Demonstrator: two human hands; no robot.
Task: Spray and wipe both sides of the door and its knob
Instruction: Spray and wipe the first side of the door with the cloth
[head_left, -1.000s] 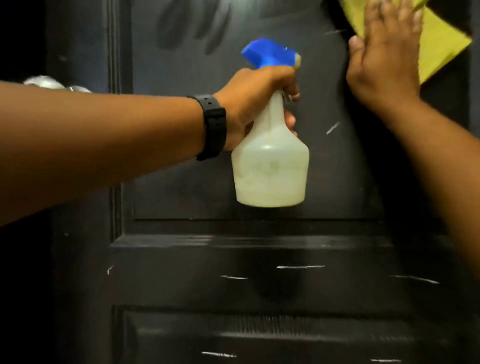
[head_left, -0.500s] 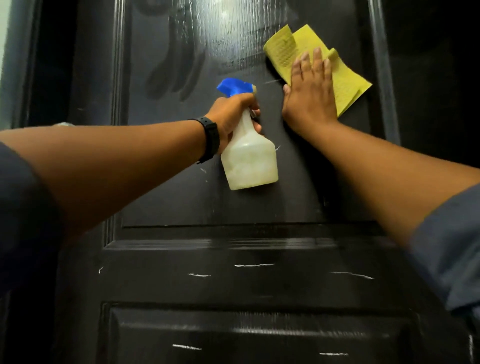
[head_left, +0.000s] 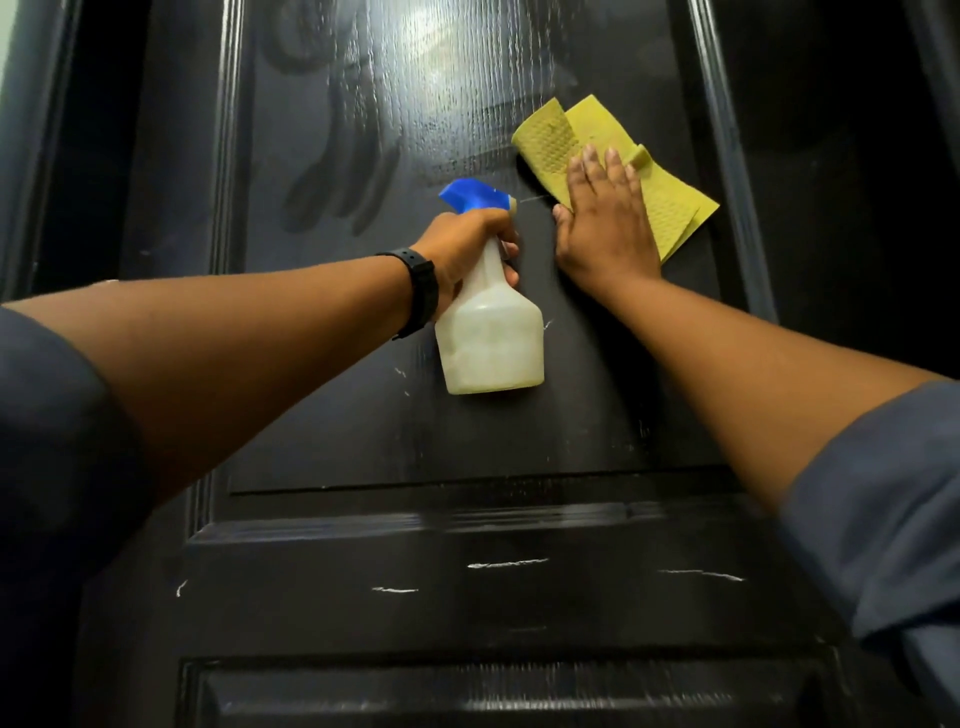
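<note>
flat right hand (head_left: 605, 228) presses cloth (head_left: 670, 208); left hand (head_left: 470, 241) grips bottle (head_left: 491, 332).

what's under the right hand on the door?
Right hand lies flat on a yellow cloth, pressing it to the black door. Cloth shows above and right of the hand; the part beneath it, and the door behind, are covered.

Dim, low-lit space. Sliver of pale wall (head_left: 4, 36) at top-left corner. Grey-blue frame (head_left: 36, 156) runs down left edge just beside it. White glare patch (head_left: 415, 26) high at centre, on glossy dark surface. Far right: near-black shadow (head_left: 857, 156), detail unreadable.
</note>
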